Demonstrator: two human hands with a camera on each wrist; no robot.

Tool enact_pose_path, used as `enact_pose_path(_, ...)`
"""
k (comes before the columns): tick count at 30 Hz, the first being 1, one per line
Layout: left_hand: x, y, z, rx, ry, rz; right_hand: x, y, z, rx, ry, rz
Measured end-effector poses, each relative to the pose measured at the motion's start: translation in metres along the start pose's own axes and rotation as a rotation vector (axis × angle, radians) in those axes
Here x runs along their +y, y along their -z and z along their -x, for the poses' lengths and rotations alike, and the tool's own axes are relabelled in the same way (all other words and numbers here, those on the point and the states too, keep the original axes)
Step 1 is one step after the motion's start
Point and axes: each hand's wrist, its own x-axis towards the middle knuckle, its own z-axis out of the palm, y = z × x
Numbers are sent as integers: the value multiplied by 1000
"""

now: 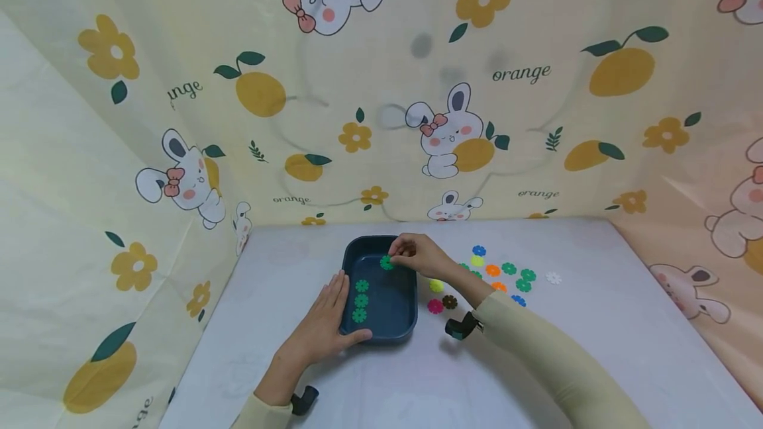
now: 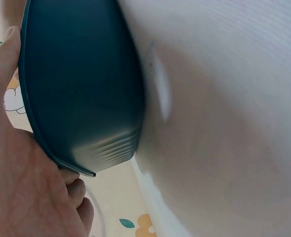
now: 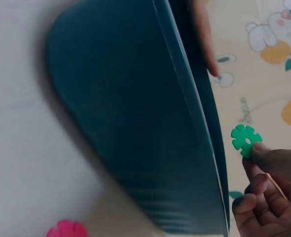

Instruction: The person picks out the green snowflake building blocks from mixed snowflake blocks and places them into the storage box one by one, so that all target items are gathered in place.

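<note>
A dark blue rectangular plastic bin (image 1: 390, 310) stands on the table, with three green flower-shaped discs (image 1: 361, 300) in a line along the left side of its floor. My left hand (image 1: 324, 316) rests against the bin's near left corner, its fingers straight along the left rim and its thumb at the near rim. Over the far right part of the bin, my right hand (image 1: 420, 255) pinches a green flower-shaped disc (image 3: 246, 140) between thumb and forefinger. That disc, with a small hole in its middle, stands above the rim in the right wrist view.
Right of the bin lie several loose flower-shaped discs, among them a blue disc (image 1: 479, 251), an orange disc (image 1: 493, 271), a pink disc (image 1: 436, 306), a brown disc (image 1: 450, 302) and a white disc (image 1: 554, 278). My right forearm partly covers this group. A patterned curtain (image 1: 381, 171) stands behind the table.
</note>
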Motion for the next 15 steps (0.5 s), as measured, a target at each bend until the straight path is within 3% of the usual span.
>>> enact_pose_path(15, -1, 1, 0, -18, 3, -14, -2, -24, -38, -85, -11, 120)
